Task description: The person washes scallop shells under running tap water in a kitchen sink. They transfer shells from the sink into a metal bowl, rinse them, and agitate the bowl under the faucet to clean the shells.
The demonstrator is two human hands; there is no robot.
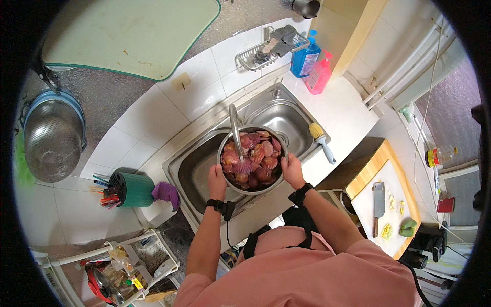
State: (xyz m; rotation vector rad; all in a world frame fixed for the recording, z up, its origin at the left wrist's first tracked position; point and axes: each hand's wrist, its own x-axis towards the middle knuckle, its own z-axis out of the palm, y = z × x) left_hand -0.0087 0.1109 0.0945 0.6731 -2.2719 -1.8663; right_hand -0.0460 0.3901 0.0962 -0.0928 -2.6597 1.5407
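Both hands hold a round stainless steel bowl (252, 192) by opposite sides of its rim, above a double-basin sink (199, 169). My left hand (217, 182) grips the left side and my right hand (293, 171) the right side. Reddish-pink scallops in their shells (257, 155) fill the bowl. The curved metal faucet (233, 119) reaches over the bowl, its spout end above the scallops; a whitish stream seems to come from it. The bowl hides part of both basins and the divider between them.
Right of the sink lies a scrub brush (322, 142), with blue (305, 59) and pink (319, 78) pump bottles behind. A green utensil holder (132, 188) and purple cloth (166, 195) stand left. On the white cutting board (368, 207) lie a cleaver (378, 201) and chopped pieces.
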